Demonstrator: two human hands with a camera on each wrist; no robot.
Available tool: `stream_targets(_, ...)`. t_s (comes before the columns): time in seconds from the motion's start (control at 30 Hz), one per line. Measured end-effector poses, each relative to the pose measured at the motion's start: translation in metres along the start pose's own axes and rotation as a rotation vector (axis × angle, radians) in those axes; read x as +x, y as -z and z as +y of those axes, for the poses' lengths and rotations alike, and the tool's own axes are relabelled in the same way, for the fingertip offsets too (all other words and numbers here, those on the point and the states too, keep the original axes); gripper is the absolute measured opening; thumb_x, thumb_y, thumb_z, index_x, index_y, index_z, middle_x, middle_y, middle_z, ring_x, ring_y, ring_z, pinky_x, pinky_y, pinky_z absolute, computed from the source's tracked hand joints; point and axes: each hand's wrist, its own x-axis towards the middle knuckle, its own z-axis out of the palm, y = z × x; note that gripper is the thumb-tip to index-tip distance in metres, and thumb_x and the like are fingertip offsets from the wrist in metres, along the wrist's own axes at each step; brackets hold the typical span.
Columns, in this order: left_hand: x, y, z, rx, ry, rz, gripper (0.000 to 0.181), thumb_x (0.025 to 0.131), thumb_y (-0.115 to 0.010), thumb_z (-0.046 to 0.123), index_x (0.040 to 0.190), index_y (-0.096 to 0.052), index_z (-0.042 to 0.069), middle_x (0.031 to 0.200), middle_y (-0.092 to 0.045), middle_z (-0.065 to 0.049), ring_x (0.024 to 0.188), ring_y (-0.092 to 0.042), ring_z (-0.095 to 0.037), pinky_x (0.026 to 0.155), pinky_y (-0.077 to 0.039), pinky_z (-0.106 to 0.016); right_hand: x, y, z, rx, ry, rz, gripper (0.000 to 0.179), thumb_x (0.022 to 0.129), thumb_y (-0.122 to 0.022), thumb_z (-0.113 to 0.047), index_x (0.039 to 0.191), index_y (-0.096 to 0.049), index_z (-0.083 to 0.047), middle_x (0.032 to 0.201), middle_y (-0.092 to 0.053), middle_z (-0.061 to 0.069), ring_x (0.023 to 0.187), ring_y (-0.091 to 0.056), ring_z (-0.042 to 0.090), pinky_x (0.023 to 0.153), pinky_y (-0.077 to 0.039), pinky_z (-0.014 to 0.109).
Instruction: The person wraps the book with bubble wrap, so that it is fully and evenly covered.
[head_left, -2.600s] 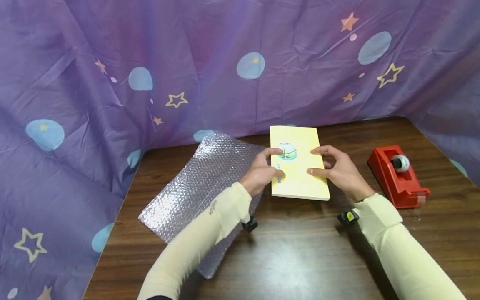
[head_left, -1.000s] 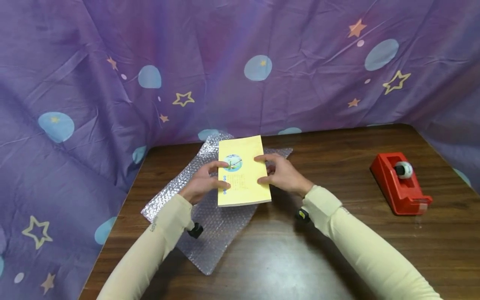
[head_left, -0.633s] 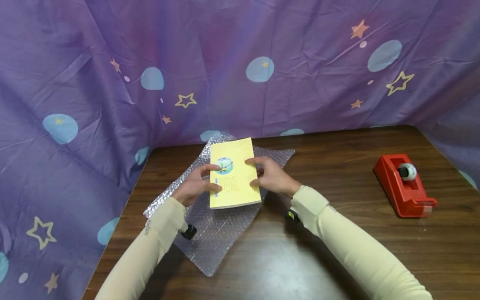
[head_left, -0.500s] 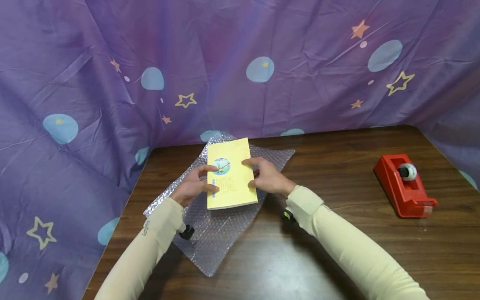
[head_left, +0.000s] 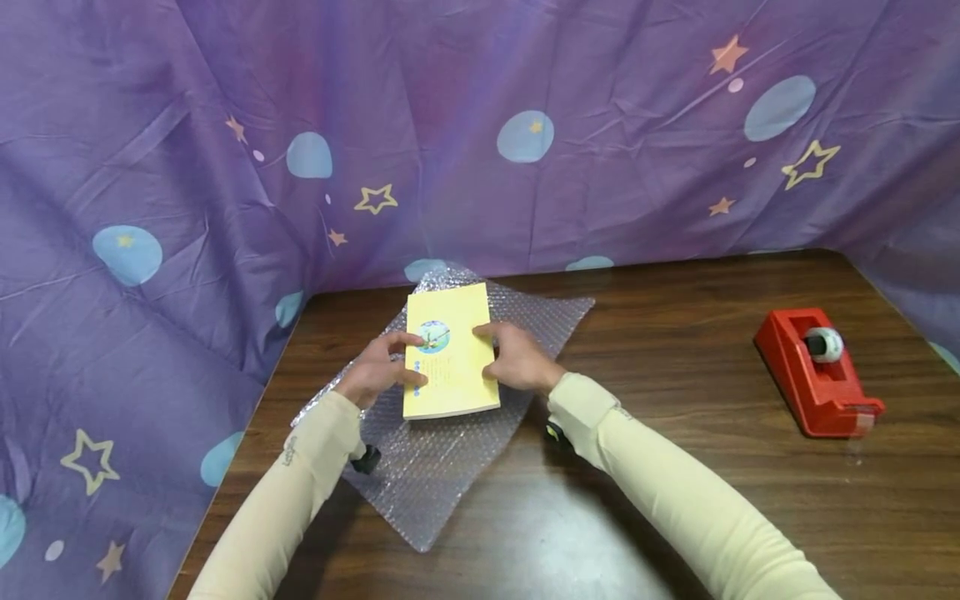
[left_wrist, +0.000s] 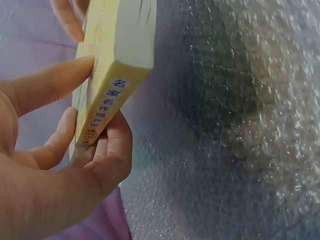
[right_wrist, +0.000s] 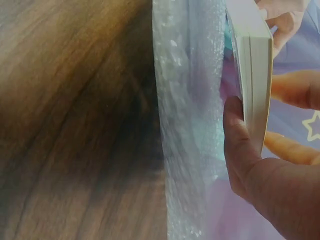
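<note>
L hand + R hand grip yellow paperback btwn 'em, long axis fwd; bubble wrap sheet under grip.

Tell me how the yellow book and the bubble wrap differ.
The yellow book is opaque, while the bubble wrap is see-through and shiny.
The yellow book is a thick, closed block; the bubble wrap is a thin, larger sheet.
The yellow book is held up over the bubble wrap, which lies on the table.
</note>
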Motion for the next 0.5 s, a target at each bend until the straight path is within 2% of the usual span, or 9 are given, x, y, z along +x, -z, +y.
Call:
stream_targets(0.23, 0.005, 0.002, -0.004, 0.067, 0.003, 0.007, 0.061, 0.078, -0.076, -0.005, 0.133, -0.054, 0.004, 0.14, -0.045, -0.022, 0.091, -0.059, -0.021, 0.08, -0.055, -0.035, 0.002, -0.006, 0.001, -0.04, -0.009, 0.001, 0.076, 0.066, -0.067, 0.007, 0.141, -0.053, 0.002, 0.148, -0.053, 0.021, 0.141, -0.048, 0.037, 0.12, -0.037, 0.047)
stream_targets(0.5, 0.011, 0.002, -0.007, 0.102, 0.014, 0.04, 0.059, 0.074, -0.078, -0.009, 0.128, -0.057, 0.003, 0.131, -0.05, -0.023, 0.085, -0.059, -0.019, 0.081, -0.056, -0.042, 0.007, -0.014, 0.005, -0.047, -0.01, 0.02, 0.076, 0.063, -0.067, 0.008, 0.138, -0.056, 0.003, 0.144, -0.058, 0.021, 0.137, -0.052, 0.037, 0.118, -0.04, 0.046)
